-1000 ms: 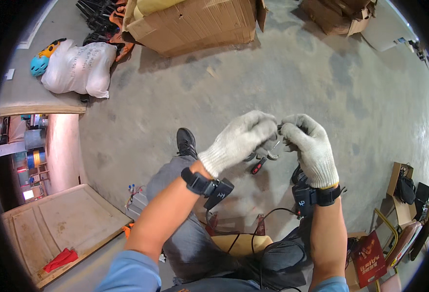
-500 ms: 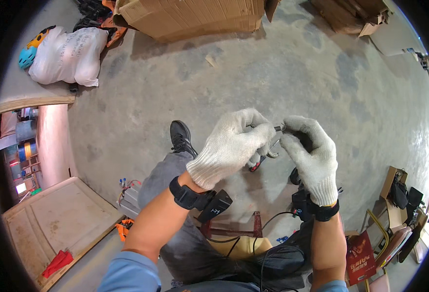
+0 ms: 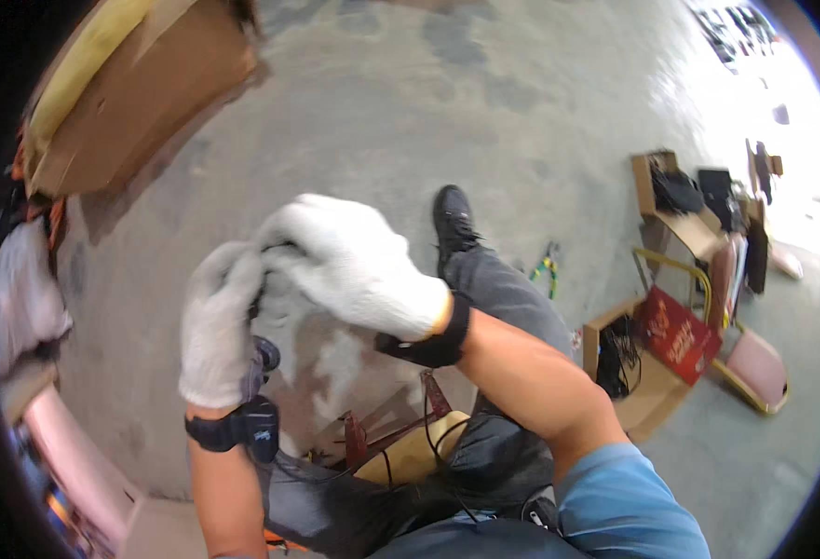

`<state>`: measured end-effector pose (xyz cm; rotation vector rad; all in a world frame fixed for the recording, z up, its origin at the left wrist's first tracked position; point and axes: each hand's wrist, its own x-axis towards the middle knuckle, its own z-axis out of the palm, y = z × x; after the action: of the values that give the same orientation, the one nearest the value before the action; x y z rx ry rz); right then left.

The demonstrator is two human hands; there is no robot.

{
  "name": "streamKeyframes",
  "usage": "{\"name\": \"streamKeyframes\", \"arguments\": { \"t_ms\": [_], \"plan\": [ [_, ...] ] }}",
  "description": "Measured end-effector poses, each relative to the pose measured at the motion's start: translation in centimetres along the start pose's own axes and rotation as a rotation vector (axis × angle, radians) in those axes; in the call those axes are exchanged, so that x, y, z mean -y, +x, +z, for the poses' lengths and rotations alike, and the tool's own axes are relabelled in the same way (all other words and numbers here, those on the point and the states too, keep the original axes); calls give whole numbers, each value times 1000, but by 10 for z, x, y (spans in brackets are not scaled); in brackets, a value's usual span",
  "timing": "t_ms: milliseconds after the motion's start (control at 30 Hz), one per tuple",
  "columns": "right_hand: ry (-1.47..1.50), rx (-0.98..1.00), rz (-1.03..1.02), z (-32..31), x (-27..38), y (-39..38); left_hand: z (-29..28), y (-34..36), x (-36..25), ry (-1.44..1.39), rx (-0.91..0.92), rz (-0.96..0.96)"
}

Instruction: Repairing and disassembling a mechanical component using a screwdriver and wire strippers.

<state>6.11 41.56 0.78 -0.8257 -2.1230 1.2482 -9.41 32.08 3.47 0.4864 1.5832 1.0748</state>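
Note:
Both my hands wear white knit work gloves and black wrist straps. My left hand (image 3: 222,321) is upright at the left of the picture, its fingers bent in and closed. My right hand (image 3: 349,265) reaches across to it, fingers curled, and the two sets of fingertips meet. A thin dark sliver shows beside the left fingers, but whatever the hands grip is hidden by the gloves and the blur. Below them, between my legs, is a dark red metal frame (image 3: 400,433) beside a tan padded surface (image 3: 386,466).
Pliers with green and yellow handles (image 3: 547,270) lie on the concrete floor past my right leg. Farther right are an open carton with black cables (image 3: 619,359), a red printed box (image 3: 678,334) and a pink folding chair (image 3: 759,368). A large cardboard box (image 3: 144,102) stands far left.
The view has swung to the right. My hands have closed together at its left side, and the small dark rod and hooked metal piece seen between them earlier are now hidden.

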Motion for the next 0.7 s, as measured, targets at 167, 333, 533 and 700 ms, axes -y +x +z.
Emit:
{"name": "streamKeyframes", "arguments": {
  "t_ms": [167, 333, 533, 700],
  "plan": [
    [9, -277, -45, -43, 11, 13, -7, 10, 3, -63, -10, 6],
    [118, -593, 336, -193, 7, -31, 4, 15, 1, -39, 46, 55],
    [547, -1025, 768, -295, -149, -179, 25, 26, 14, -38, 41, 2],
    [104, -706, 1121, -268, -280, -295, 37, 36, 30, 39, 27, -33]
  ]
}}
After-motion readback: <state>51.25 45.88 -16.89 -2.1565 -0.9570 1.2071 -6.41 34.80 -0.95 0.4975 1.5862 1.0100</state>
